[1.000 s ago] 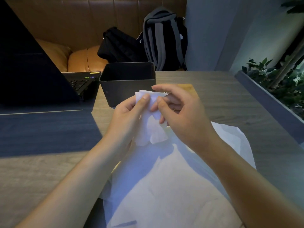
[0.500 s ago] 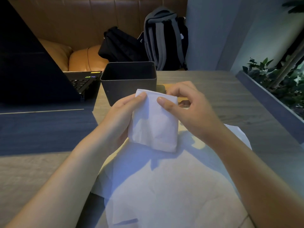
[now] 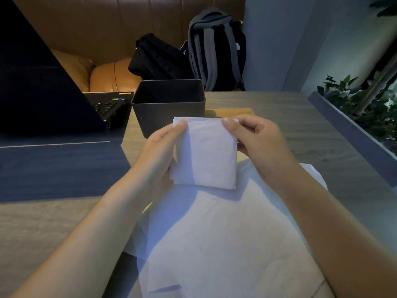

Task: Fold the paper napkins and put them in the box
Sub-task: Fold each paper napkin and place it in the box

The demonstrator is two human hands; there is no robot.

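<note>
Head view: folded napkin between left hand and right hand.

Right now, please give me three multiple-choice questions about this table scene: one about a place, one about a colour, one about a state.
1. Where is the box relative to the folded napkin?
A. behind it, farther from the person
B. under it
C. to the right of it

2. What colour is the box?
A. white
B. dark grey
C. orange

3. How is the folded napkin held?
A. lying flat on the table, untouched
B. by the left hand only
C. by the left hand and right hand, one at each side

Answers:
1. A, the box stands beyond the napkin's top edge.
2. B, its walls look dark grey.
3. C, a thumb pinches each upper corner, the napkin raised above the loose napkins.
</note>
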